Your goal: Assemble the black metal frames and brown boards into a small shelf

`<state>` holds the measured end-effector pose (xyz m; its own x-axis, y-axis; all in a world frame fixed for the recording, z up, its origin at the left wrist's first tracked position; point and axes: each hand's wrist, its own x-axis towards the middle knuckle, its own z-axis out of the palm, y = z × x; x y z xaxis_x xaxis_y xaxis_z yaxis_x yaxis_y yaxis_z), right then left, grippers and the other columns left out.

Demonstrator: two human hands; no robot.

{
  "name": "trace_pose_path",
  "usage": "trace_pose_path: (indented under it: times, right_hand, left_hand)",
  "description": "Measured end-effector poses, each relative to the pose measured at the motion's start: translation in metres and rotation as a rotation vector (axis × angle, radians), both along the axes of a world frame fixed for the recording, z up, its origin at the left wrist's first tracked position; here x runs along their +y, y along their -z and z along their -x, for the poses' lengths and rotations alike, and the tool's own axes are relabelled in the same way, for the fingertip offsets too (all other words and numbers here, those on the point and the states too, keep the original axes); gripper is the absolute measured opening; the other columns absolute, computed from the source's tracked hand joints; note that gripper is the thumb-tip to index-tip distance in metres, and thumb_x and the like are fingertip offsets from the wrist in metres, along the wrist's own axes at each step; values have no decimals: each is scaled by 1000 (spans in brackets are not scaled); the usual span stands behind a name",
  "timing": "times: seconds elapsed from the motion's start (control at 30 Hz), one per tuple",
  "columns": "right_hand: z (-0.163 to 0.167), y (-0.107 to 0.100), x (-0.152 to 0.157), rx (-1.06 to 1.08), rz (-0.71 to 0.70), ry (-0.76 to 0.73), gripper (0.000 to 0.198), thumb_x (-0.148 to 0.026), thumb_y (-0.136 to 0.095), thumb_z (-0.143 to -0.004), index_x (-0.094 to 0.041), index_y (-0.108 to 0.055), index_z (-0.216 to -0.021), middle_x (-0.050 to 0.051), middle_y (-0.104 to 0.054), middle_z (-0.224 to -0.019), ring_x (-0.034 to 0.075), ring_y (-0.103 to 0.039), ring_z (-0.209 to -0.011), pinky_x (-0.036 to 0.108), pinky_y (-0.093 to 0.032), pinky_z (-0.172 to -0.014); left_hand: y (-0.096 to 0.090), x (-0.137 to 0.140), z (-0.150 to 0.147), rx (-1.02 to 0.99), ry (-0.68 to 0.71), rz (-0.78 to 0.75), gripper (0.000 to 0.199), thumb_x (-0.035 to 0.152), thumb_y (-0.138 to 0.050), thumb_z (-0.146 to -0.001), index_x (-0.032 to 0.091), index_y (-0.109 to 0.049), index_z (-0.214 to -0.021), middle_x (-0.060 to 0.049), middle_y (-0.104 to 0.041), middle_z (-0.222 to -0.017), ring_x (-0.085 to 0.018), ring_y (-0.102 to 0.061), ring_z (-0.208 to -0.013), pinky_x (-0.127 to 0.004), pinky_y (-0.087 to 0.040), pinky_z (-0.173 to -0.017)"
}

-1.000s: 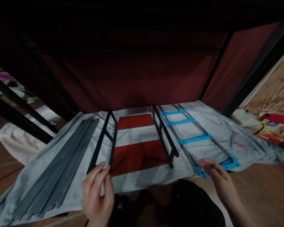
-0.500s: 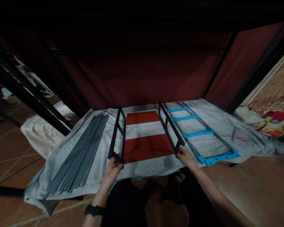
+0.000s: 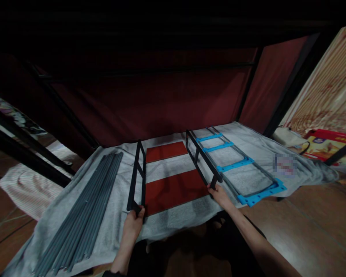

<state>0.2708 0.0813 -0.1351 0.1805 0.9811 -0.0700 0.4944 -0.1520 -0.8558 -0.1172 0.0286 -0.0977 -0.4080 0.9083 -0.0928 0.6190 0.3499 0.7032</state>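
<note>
My left hand (image 3: 133, 224) is closed around the near end of the left black frame (image 3: 144, 184), which stands on its edge. At the near end of the right black frame (image 3: 204, 158), the fingers of my right hand (image 3: 219, 195) are closed on its lower corner. Between these frames lie a smaller red-orange board (image 3: 167, 151) at the back and a larger red-orange board (image 3: 175, 192) nearer me. Right of them lies a grey tube frame with blue plastic crosspieces (image 3: 235, 165). A bundle of grey tubes (image 3: 83, 207) rests on the left.
A grey cloth (image 3: 187, 218) lies under everything. Dark red panels (image 3: 161, 102) with black posts enclose the back and sides. A red and yellow package (image 3: 323, 144) stands at the right, and a striped cloth (image 3: 25, 173) hangs at the left over brown floor tiles.
My view has tilted and shifted, so the things appear lower at the left and farther left. Both hands keep hold of the near ends of the black frames.
</note>
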Motion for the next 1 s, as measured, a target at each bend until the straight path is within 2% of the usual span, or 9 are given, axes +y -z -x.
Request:
trace_pose_path:
  times: [0.13, 0.33, 0.5, 0.73, 0.87, 1.0]
  right_hand:
    - [1, 1, -1, -71, -48, 15, 28, -30, -49, -79, -19, -67, -97, 6, -72, -90, 21, -68, -89, 29, -48, -81]
    - [0, -1, -1, -150, -20, -10, 28, -30, -47, -81, -21, -66, -99, 4, -72, -84, 21, -68, -83, 29, -47, -74]
    - [-1, -2, -2, -208, -30, -17, 28, -30, -48, -80, -20, -66, -99, 6, -73, -88, 21, -69, -85, 29, -47, -77]
    - [-2, -6, -4, -261, -15, -12, 29, -30, -49, -82, -20, -67, -102, 6, -73, -83, 23, -69, -82, 30, -48, -74]
    - [1, -6, -9, -312, -35, -13, 32, -34, -48, -86, -20, -67, -108, 9, -74, -91, 26, -70, -91, 32, -48, -80]
    - [-3, -2, -11, -343, 1, -14, 36, -38, -48, -89, -19, -68, -113, 11, -74, -95, 28, -69, -100, 33, -48, -81]
  left_hand:
    - [-5, -2, -6, 94, 28, 120, 25, 28, -51, -89, 13, -69, -99, -15, -75, -90, -27, -71, -94, -31, -51, -76]
    - [-12, -5, -14, 178, 51, 118, 25, 24, -50, -91, 14, -69, -104, -15, -76, -96, -26, -71, -98, -28, -49, -77]
    - [-4, -13, -13, 271, 25, 124, 26, 28, -49, -93, 13, -69, -100, -18, -75, -95, -28, -72, -93, -29, -47, -72]
    - [6, -17, -11, 255, 44, 46, 28, 30, -47, -94, 13, -66, -104, -16, -75, -92, -28, -72, -90, -30, -48, -70]
    - [12, -18, -13, 310, 54, 28, 26, 33, -47, -93, 14, -65, -97, -16, -74, -90, -29, -72, -84, -32, -48, -68]
    - [21, -19, -8, 195, 39, 0, 27, 33, -48, -91, 15, -63, -104, -15, -73, -93, -29, -71, -93, -33, -51, -76]
